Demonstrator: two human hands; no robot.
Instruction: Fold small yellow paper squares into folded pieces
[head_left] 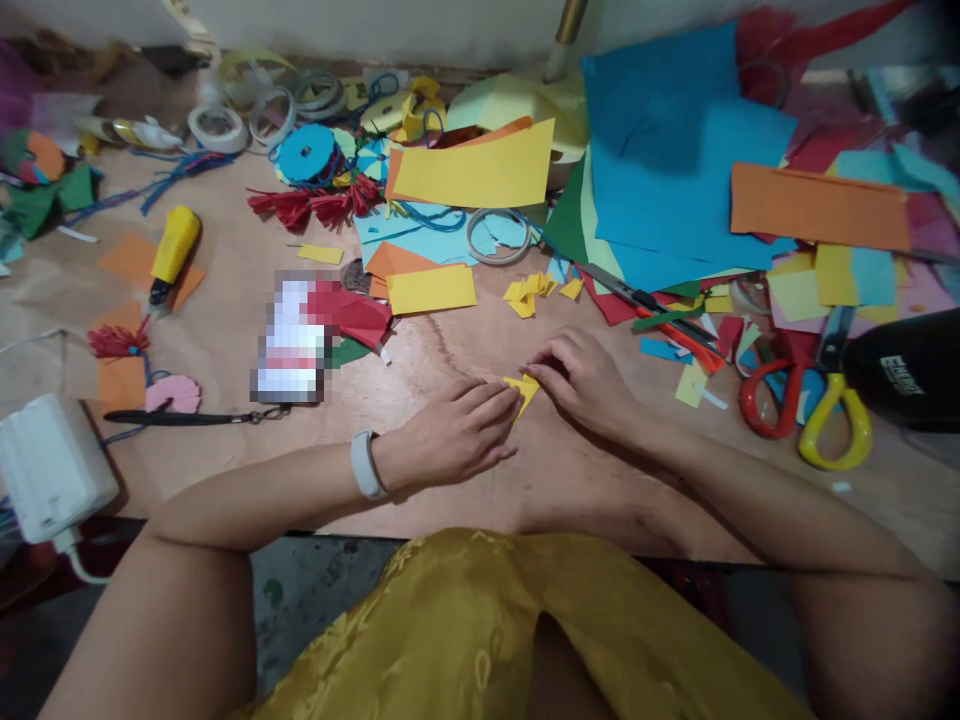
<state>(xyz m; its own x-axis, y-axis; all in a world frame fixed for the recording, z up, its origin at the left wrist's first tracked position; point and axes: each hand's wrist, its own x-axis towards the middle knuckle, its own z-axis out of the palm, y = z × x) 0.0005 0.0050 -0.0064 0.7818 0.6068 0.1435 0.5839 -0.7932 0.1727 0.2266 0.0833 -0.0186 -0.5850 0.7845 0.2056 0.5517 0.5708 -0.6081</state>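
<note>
Between my two hands is a small folded piece of yellow paper (pixel 528 396), low over the wooden table. My left hand (pixel 457 430), with a grey band at the wrist, has its fingers pressed together on the paper's left side. With thumb and fingertips, my right hand (pixel 577 375) pinches its upper right corner. The left fingers cover part of the paper. Just beyond the hands lie several small folded yellow paper pieces (pixel 528 293). A flat yellow paper strip (pixel 433 289) rests farther left.
Scissors (pixel 836 425) and a dark cup-like object (pixel 911 370) stand at the right. A box cutter (pixel 652 310) lies by blue paper sheets (pixel 660 140). At left are a yellow cutter (pixel 174 250), a pixelated phone-like object (pixel 291 340) and a white adapter (pixel 56 465). Tape rolls (pixel 217 130) sit behind.
</note>
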